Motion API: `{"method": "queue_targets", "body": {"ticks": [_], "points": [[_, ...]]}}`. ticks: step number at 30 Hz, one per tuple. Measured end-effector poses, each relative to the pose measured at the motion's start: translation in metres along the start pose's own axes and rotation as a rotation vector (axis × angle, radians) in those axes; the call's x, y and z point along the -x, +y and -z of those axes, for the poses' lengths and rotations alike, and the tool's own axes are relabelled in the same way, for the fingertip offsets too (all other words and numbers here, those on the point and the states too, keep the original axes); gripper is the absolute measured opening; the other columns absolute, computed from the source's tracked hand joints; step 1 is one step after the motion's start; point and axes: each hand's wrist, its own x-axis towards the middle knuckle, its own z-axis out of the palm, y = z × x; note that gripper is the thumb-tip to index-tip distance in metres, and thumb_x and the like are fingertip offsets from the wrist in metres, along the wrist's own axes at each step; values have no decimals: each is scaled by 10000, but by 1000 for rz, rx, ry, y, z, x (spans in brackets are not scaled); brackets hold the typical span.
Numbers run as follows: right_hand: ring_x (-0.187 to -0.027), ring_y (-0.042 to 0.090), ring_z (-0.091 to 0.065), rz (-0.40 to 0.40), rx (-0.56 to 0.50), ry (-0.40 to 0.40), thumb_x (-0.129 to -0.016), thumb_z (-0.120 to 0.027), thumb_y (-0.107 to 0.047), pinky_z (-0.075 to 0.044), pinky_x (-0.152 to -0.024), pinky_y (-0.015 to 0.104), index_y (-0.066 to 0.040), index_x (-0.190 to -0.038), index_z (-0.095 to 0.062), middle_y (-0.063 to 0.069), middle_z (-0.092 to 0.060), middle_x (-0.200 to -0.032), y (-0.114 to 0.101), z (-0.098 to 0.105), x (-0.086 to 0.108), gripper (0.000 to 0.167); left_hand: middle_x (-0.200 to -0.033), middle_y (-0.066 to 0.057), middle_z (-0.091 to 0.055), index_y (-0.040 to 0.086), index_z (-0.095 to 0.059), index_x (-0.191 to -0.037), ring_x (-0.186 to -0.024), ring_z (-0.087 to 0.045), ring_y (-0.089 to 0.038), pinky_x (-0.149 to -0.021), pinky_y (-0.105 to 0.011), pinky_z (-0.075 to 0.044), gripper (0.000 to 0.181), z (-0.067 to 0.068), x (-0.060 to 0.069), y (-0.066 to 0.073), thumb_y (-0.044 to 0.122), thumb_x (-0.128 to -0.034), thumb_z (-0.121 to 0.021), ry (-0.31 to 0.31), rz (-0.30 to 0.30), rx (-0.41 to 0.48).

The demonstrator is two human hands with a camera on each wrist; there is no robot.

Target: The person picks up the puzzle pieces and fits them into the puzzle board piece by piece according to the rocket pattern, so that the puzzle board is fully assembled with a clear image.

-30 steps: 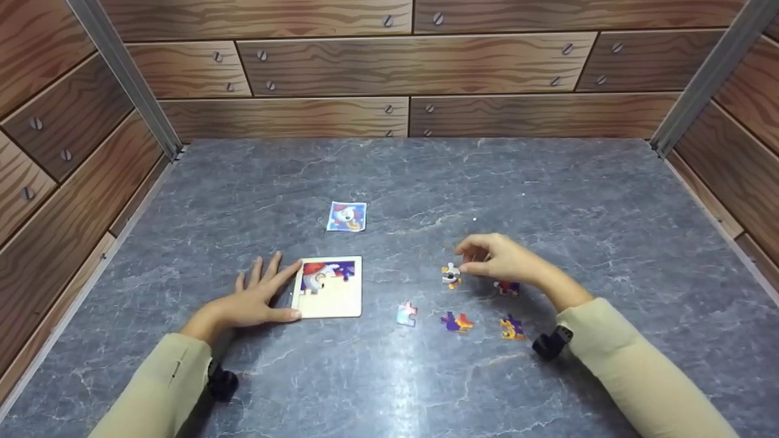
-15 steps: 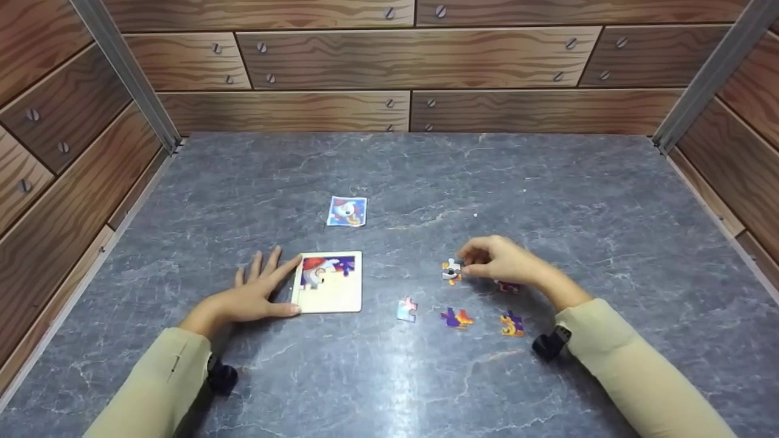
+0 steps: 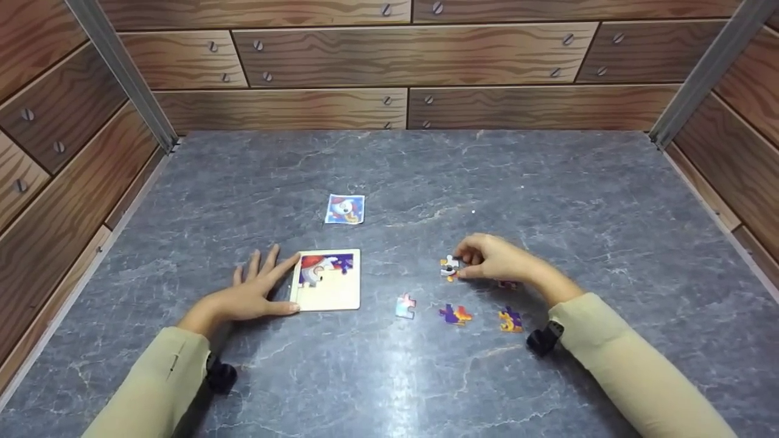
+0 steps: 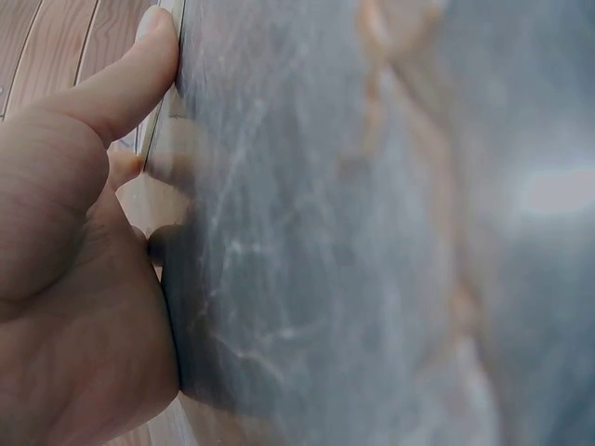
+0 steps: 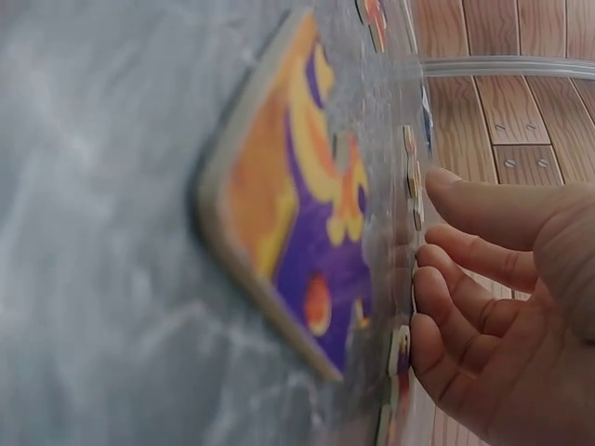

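My left hand [image 3: 246, 298] lies spread at the square puzzle board [image 3: 331, 298], its index finger and thumb touching the left edge. Red, white and purple pieces fill the board's upper part; its lower right is bare. In the left wrist view the thumb [image 4: 130, 88] extends along the board's edge. With thumb and fingertips my right hand [image 3: 502, 261] pinches the right side of a white, grey and orange piece [image 3: 449, 266], low at the table. The right wrist view shows my curled fingers [image 5: 456, 307] near the tabletop, and a purple-orange piece [image 5: 325, 204] close to the camera.
A small picture card [image 3: 345, 209] lies behind the board. Loose pieces are a pale pink-blue one [image 3: 406, 306], a purple-orange one [image 3: 455, 314] and a yellow-purple one [image 3: 510, 319]. Another [image 3: 507, 284] is partly under my right hand. Wood-patterned walls [image 3: 316, 108] surround the table.
The white piece at my right fingertips has turned slightly in place. My left hand stays at the board, and the whole view has shifted a little.
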Motion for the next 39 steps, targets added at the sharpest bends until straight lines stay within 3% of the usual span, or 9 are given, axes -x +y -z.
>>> {"method": "queue_targets", "body": {"ticks": [14, 31, 39], "points": [[-825, 210, -540, -14, 37, -1, -729, -797, -208, -463, -778, 387, -7, -1018, -616, 73, -583, -890, -5, -4, -7, 396, -1514, -146, 214, 264, -51, -1512, -1314, 287, -396, -962, -643, 187, 920, 0, -3, -3, 581, -828, -579, -7, 13, 2], [-812, 198, -536, 27, 56, 4, -731, -792, -236, -459, -756, 373, -43, -961, -606, 54, -580, -869, -5, -7, -7, 353, -1514, -158, 208, 254, -62, -1512, -1312, 284, -405, -959, -639, 197, 913, 0, -1, -1, 572, -831, -580, 0, 11, 3], [-850, 217, -540, 2, 41, -6, -751, -777, -223, -455, -789, 396, -42, -982, -601, 65, -584, -901, -6, -6, -6, 342, -1516, -150, 206, 262, -51, -1512, -1318, 278, -394, -969, -641, 179, 921, -2, -2, -1, 582, -828, -578, 2, 19, -4]]}}
